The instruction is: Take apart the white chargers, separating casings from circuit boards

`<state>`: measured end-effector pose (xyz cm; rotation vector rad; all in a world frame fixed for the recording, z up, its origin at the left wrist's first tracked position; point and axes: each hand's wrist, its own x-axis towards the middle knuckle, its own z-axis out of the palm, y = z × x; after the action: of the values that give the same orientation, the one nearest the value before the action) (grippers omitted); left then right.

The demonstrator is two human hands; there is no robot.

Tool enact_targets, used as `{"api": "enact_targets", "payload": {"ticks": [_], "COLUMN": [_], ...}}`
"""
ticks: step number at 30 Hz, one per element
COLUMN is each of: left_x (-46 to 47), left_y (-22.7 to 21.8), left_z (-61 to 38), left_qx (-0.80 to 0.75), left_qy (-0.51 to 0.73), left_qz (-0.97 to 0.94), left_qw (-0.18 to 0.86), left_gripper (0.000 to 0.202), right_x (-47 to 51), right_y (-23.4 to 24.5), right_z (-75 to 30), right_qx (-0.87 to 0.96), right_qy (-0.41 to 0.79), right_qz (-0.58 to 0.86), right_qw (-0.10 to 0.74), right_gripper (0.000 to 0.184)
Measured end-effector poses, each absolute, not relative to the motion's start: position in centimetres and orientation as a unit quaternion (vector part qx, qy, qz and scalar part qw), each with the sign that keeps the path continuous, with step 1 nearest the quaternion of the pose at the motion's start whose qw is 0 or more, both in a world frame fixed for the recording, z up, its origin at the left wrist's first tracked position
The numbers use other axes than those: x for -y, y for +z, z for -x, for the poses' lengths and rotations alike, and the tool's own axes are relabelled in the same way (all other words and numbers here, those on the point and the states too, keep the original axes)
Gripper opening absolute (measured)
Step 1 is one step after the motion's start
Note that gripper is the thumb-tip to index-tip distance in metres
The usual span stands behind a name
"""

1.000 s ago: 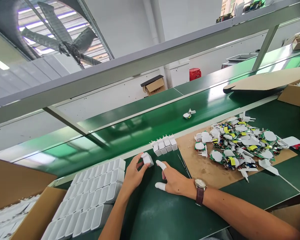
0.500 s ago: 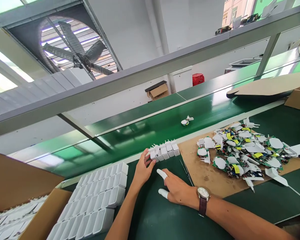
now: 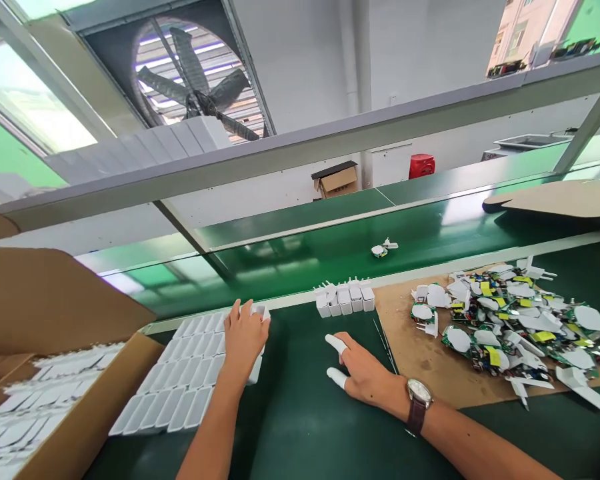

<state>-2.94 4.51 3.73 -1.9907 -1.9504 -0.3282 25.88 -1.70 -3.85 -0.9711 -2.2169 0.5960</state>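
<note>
My left hand (image 3: 245, 337) is over the right end of the rows of white plastic housings (image 3: 180, 370), fingers bent and slightly apart. Its fingertips are at a housing in the back row; their undersides and any contact are hidden. My right hand (image 3: 363, 373) hovers low over the green table, thumb and forefinger apart, with white finger cots on both and nothing between them. Beyond it stands a short row of white housings (image 3: 346, 301) with small prongs on top. Thin metal tweezers (image 3: 386, 343) lie beside the right hand.
On brown cardboard (image 3: 397, 317) at the right lies a heap of circuit boards (image 3: 510, 327) with white parts. One board assembly (image 3: 384, 249) sits on the green conveyor belt (image 3: 305, 257). An open carton (image 3: 125, 387) of white pieces stands left. A shelf rail (image 3: 300, 150) crosses above.
My left hand has left the short row and moved left onto the larger group of housings. The right hand keeps nearly the same pose. The camera view has turned slightly left.
</note>
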Motion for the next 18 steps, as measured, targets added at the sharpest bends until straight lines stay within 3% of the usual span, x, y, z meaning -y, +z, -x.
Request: {"api": "enact_targets", "payload": {"ticks": [5, 10, 15, 18], "left_x": [-3.4, -0.8, 0.2, 0.5], "left_y": [2.7, 0.7, 0.2, 0.8], "left_z": [-0.1, -2.1, -2.5, -2.5], "left_qx": [0.599, 0.526, 0.518, 0.528], "left_qy": [-0.239, -0.292, -0.319, -0.3], "left_qz": [0.755, 0.798, 0.792, 0.787], "left_qw": [0.118, 0.03, -0.053, -0.109], "left_gripper": [0.022, 0.025, 0.032, 0.027], "right_x": [1.7, -2.2, -10.8, -15.6], "right_y": [-1.1, 3.9, 6.8, 6.7], "right_z": [-26.5, -29.4, -34.2, -35.6], "right_qx": [0.832, 0.804, 0.781, 0.788], "right_qy": [0.221, 0.131, 0.032, 0.018], "right_qz": [0.362, 0.408, 0.558, 0.585], "right_qw": [0.357, 0.413, 0.277, 0.193], "right_gripper": [0.057, 0.044, 0.046, 0.033]}}
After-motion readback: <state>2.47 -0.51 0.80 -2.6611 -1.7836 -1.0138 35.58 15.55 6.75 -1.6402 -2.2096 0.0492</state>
